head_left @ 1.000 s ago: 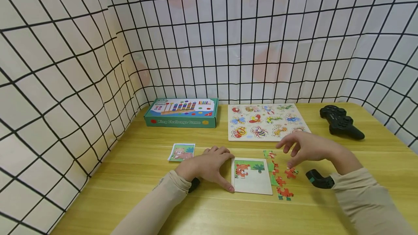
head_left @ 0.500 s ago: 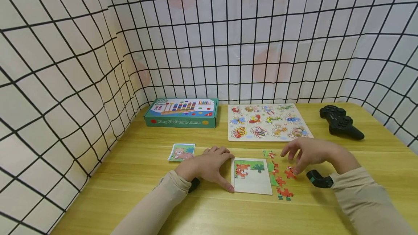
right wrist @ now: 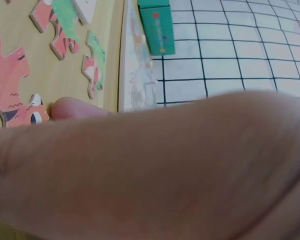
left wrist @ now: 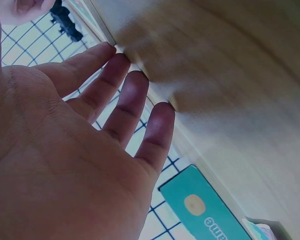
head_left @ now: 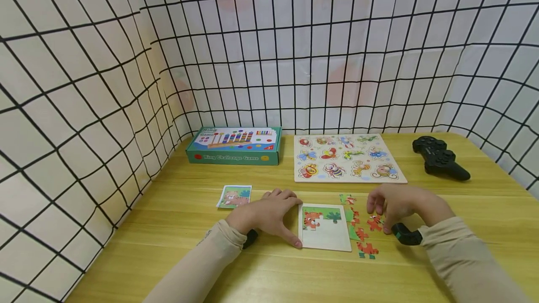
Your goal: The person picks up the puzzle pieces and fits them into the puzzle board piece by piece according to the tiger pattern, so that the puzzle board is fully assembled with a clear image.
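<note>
The right hand [head_left: 397, 205] has dropped lower, its bent fingers beside an orange tiger-print jigsaw piece [head_left: 374, 222]; whether they pinch it is unclear. Probably that piece is being singled out. Spread fingers of the left hand [head_left: 269, 214] touch the pale square puzzle tray [head_left: 324, 238].

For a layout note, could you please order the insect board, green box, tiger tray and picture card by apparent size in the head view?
Largest to smallest:
1. insect board
2. green box
3. tiger tray
4. picture card
Nearness may enlarge the tiger tray somewhat.
</note>
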The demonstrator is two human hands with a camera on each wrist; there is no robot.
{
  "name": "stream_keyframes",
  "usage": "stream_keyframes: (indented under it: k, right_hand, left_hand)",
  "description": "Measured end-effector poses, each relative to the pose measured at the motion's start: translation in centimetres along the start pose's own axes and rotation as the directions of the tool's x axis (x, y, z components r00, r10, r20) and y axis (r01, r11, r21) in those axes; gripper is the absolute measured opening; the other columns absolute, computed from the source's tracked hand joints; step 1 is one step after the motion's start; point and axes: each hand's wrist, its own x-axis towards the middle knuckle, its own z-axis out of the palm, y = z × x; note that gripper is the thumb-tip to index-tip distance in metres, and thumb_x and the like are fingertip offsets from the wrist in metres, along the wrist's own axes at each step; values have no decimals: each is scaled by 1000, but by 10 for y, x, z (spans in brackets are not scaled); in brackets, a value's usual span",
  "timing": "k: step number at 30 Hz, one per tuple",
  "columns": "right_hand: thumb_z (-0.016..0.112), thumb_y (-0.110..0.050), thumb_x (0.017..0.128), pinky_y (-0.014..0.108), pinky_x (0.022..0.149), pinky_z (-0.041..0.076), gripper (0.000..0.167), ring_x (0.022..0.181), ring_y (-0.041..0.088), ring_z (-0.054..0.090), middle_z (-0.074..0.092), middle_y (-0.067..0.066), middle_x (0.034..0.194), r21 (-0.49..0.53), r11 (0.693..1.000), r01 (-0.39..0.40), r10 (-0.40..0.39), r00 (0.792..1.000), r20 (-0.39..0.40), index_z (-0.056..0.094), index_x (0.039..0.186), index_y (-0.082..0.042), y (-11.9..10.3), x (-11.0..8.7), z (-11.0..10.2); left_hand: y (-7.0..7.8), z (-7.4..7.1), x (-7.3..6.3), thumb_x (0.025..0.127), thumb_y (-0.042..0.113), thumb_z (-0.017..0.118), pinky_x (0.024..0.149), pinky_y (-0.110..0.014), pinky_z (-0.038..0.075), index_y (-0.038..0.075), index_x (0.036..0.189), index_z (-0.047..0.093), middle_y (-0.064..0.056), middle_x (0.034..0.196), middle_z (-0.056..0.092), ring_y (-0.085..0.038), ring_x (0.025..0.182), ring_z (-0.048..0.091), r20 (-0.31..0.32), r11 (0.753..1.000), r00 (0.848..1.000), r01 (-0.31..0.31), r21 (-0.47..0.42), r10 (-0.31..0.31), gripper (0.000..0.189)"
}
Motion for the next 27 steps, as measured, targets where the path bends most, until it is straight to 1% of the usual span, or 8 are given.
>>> stream_keyframes:
  k: [3, 9, 19, 22, 27]
  right_hand:
    - [92, 4, 63, 34, 67, 44, 45, 79, 22, 49, 52, 7, 88, 5, 1000, -7, 7, 1000, 2, 63, 95, -9, -2, 0, 0]
    - [89, 7, 67, 35, 69, 46, 40, 79, 22, 51, 54, 8, 86, 27, 1000, -12, 11, 1000, 28, 62, 94, -7, -3, -1, -2]
    - [88, 4, 70, 34, 69, 45, 35, 78, 19, 50, 54, 5, 83, -11, 999, 49, -49, 998, 47, 64, 91, -9, 0, -1, -2]
    - [87, 3, 70, 33, 69, 43, 34, 78, 19, 50, 54, 5, 83, -25, 998, 64, -62, 997, 56, 63, 91, -10, 0, -1, -2]
    - [85, 4, 69, 32, 67, 41, 35, 78, 20, 48, 52, 5, 83, -16, 997, 74, -73, 996, 60, 60, 89, -11, -1, -1, 1]
  left_hand:
    - [0, -1, 0, 70, 76, 75, 112, -46, 29, 18, 150, 45, 4, 145, 42, -19, 126, 37, 1, 1000, 1000, 0, 1, 0, 103]
    - [1, -1, 0, 70, 77, 75, 113, -46, 28, 17, 150, 45, 3, 144, 42, -18, 126, 37, 6, 1000, 1000, 2, 0, -2, 104]
    - [0, 0, 0, 70, 77, 74, 113, -46, 28, 18, 150, 46, 4, 145, 42, -18, 127, 37, 9, 1000, 1000, 4, -1, -4, 103]
    - [0, 0, 1, 70, 77, 74, 113, -46, 28, 18, 150, 46, 4, 145, 42, -18, 127, 37, 8, 1000, 1000, 6, 0, -6, 103]
    - [1, 0, 1, 70, 77, 74, 113, -46, 28, 18, 149, 46, 4, 145, 42, -18, 127, 37, 6, 1000, 1000, 10, 2, -10, 103]
